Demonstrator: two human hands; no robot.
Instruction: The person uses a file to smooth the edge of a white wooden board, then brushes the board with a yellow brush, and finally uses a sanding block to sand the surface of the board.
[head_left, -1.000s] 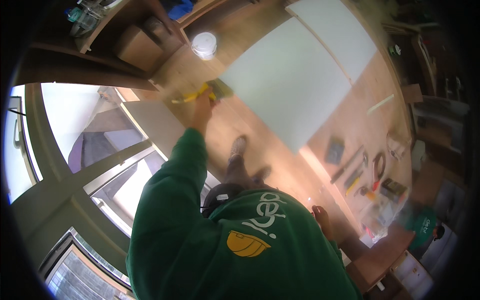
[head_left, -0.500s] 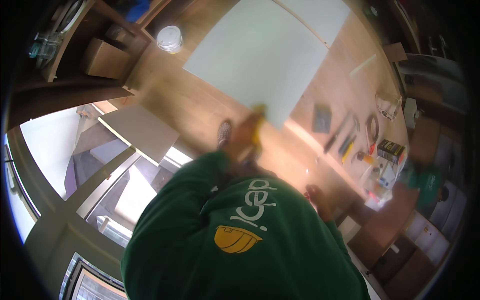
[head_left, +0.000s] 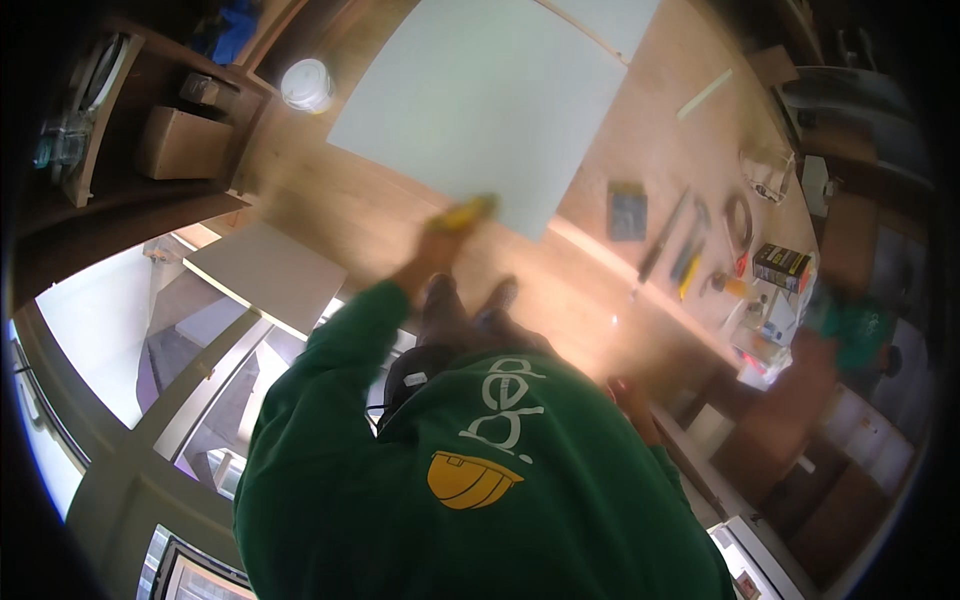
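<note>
Both hands blur; left hand (head_left: 432, 250) grips yellow tool (head_left: 462, 212).

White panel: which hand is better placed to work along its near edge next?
Probably left. The left hand is stretched out with a blurred yellow tool right at the white panel's near edge. The right hand is low by the body, away from it.

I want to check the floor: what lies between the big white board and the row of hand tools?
In the head view, one small blue-grey block lies on the wooden floor between them.
</note>
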